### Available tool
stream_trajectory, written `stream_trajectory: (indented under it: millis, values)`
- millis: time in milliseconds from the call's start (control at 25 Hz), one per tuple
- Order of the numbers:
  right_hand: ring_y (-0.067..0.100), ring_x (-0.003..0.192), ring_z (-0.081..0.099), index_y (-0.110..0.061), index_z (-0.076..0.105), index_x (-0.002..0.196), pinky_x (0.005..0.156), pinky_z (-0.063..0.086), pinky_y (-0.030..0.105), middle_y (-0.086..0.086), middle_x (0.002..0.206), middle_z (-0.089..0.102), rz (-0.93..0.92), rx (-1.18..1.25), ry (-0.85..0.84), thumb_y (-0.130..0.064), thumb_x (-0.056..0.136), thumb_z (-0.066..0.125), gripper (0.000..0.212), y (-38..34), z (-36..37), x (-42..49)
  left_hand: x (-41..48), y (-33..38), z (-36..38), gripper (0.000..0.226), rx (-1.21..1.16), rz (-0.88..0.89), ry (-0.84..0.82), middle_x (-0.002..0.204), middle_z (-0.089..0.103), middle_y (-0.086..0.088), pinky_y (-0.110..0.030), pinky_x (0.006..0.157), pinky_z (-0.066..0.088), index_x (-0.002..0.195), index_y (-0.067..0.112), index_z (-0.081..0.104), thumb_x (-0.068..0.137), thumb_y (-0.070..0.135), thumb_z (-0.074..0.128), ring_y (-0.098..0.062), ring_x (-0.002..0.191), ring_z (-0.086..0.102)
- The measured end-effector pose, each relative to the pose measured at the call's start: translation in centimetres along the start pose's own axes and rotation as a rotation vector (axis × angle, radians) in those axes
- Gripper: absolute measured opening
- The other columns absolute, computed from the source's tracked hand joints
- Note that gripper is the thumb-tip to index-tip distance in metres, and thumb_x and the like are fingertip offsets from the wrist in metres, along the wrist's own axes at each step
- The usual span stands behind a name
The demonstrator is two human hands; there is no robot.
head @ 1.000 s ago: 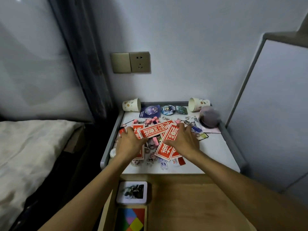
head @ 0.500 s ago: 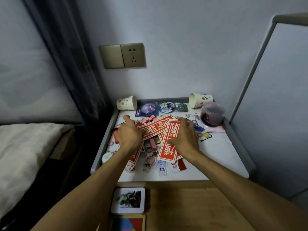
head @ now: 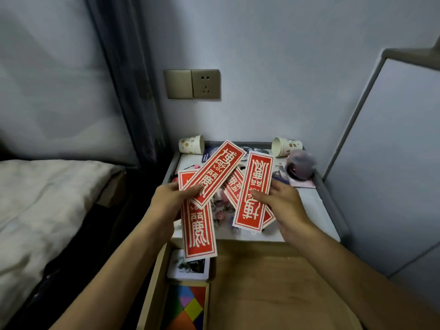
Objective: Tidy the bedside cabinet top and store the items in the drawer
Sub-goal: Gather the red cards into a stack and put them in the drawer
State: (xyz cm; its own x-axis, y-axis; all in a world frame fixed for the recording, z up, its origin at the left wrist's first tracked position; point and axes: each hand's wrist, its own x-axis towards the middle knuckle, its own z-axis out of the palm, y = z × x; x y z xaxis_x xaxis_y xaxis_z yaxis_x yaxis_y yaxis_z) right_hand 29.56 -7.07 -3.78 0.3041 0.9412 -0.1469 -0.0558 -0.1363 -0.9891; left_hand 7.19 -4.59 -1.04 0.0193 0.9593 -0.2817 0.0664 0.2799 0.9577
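Red cards [head: 253, 191]: long flat rectangles, red with cream borders and ornate cream characters I cannot read; held fanned above the cabinet top's front edge.
Left hand [head: 166, 198]: fingers clamped on two crossed cards, thumb on top.
Right hand [head: 283, 201]: fingers and thumb pinch one card's long edge.
Cabinet top [head: 309, 206]: white, grey-rimmed; spotted paper cups [head: 191, 144] lie tipped at both back corners.
Drawer [head: 262, 282]: wooden, open below.
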Motion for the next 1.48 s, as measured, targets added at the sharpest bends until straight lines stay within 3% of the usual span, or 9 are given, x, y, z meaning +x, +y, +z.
stream_trajectory:
  millis: [120,360,600,840,1040,1160,1320,1400,1480]
  values:
    - [0.019,0.082,0.075,-0.018,0.067,0.107,0.074,0.057,0.038,-0.001,0.094,0.077,0.1,0.097,0.006,-0.018,0.084,0.072,0.023,1.1,-1.4,-2.1,-2.0,-1.5,-0.9,0.031,-0.044,-0.007,0.013,0.085,0.077,-0.007,-0.031,0.065,0.054,0.106,0.01,0.067,0.082,0.029,0.075,-0.023,0.074,0.075]
    - [0.024,0.083,0.074,-0.007,0.066,0.11,0.065,0.057,0.037,0.01,0.097,0.076,0.357,0.383,-0.021,-0.011,0.082,0.071,0.029,3.2,-1.0,-1.5,-1.2,-2.8,-1.0,0.032,-0.105,-0.006,0.1,0.087,0.076,-0.005,-0.032,0.063,0.051,0.108,0.01,0.067,0.08,0.023,0.077,-0.021,0.074,0.074]
    - [0.023,0.084,0.074,-0.007,0.068,0.106,0.058,0.058,0.033,0.01,0.099,0.075,0.25,0.545,0.054,-0.015,0.067,0.075,0.04,3.2,-1.4,-0.2,-0.5,-3.2,0.1,0.026,-0.287,-0.075,0.09,0.092,0.074,-0.008,-0.036,0.062,0.051,0.106,0.011,0.063,0.083,0.003,0.071,-0.023,0.08,0.071]
    - [0.025,0.085,0.074,-0.003,0.064,0.108,0.065,0.057,0.04,0.014,0.099,0.075,0.356,0.635,-0.037,-0.013,0.067,0.073,0.042,3.1,-0.9,-0.3,-0.4,-3.7,1.1,0.021,-0.309,-0.048,0.063,0.095,0.071,-0.013,-0.038,0.075,0.056,0.105,0.006,0.061,0.088,-0.007,0.061,-0.027,0.087,0.07]
    - [0.026,0.094,0.073,-0.006,0.064,0.115,0.074,0.057,0.042,0.011,0.104,0.074,0.312,0.426,-0.131,-0.019,0.086,0.068,0.032,3.0,-0.8,-1.0,-0.5,-4.3,2.3,0.03,-0.099,-0.063,-0.154,0.09,0.076,-0.01,-0.036,0.067,0.059,0.107,0.009,0.062,0.082,-0.009,0.066,-0.027,0.084,0.074]
    - [0.025,0.091,0.073,-0.01,0.064,0.114,0.075,0.057,0.042,0.008,0.103,0.075,0.238,0.318,-0.11,-0.023,0.093,0.062,0.025,2.9,-0.8,-1.4,-0.4,-4.6,2.7,0.021,-0.089,-0.083,-0.229,0.091,0.076,-0.01,-0.031,0.062,0.06,0.107,0.007,0.064,0.088,0.001,0.064,-0.027,0.085,0.074]
    - [0.018,0.086,0.074,-0.02,0.067,0.11,0.079,0.057,0.041,-0.001,0.098,0.076,0.077,0.05,-0.077,-0.027,0.094,0.062,0.018,1.7,-1.6,-1.4,-0.2,-4.8,2.4,0.022,-0.138,-0.081,-0.161,0.092,0.076,-0.011,-0.036,0.072,0.059,0.11,0.007,0.063,0.1,0.022,0.05,-0.027,0.086,0.074]
    - [0.02,0.087,0.074,-0.017,0.068,0.109,0.081,0.057,0.041,0.001,0.096,0.076,0.078,-0.046,-0.19,-0.025,0.093,0.064,0.018,1.3,-1.7,-1.6,-0.1,-5.1,2.4,0.021,-0.082,-0.036,-0.085,0.087,0.076,-0.006,-0.042,0.079,0.057,0.109,0.014,0.062,0.102,0.027,0.048,-0.023,0.082,0.075]
    - [0.02,0.087,0.074,-0.017,0.069,0.107,0.078,0.058,0.037,0.001,0.096,0.077,0.103,-0.09,-0.276,-0.024,0.092,0.064,0.017,1.4,-1.4,-2.1,-0.2,-5.4,2.7,0.021,-0.035,-0.025,-0.073,0.08,0.076,-0.001,-0.038,0.071,0.058,0.107,0.016,0.059,0.102,0.033,0.047,-0.02,0.076,0.075]
